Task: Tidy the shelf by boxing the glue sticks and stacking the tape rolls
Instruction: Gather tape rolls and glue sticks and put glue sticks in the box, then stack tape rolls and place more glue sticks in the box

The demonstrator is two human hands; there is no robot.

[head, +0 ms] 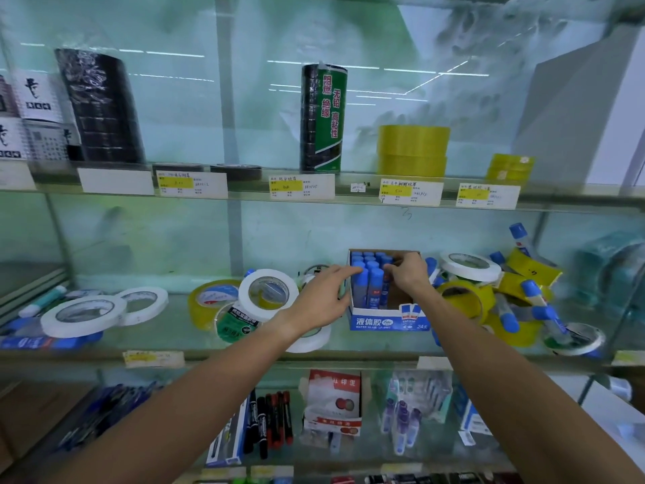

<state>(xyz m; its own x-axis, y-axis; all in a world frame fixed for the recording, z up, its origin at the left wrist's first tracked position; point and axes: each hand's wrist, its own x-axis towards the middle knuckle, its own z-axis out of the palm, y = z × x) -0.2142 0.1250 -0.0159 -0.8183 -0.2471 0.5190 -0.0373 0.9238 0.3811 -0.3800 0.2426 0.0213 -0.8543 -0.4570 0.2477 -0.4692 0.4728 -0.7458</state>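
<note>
A blue-and-white glue box (387, 321) stands on the middle glass shelf (244, 347), partly filled with upright blue-capped glue sticks (366, 270). My left hand (323, 296) holds the box's left wall, fingers over the rim against the caps, thumb outside. My right hand (408, 274) reaches into the box from the right and pinches a glue stick (385, 284) at its top. Loose glue sticks (506, 314) lie in a pile at the right among a yellow tape roll (466, 298) and a white tape roll (469, 266). More white rolls (83, 316) (268, 293) lie to the left.
The upper shelf carries black tape stacks (101, 106) (323, 117), stacked yellow tape (413, 148) and price labels (302, 186). The shelf below holds markers (272, 420) and small bottles (401, 424). A yellow roll (206, 303) and a green-labelled roll (237, 324) lie left of the box.
</note>
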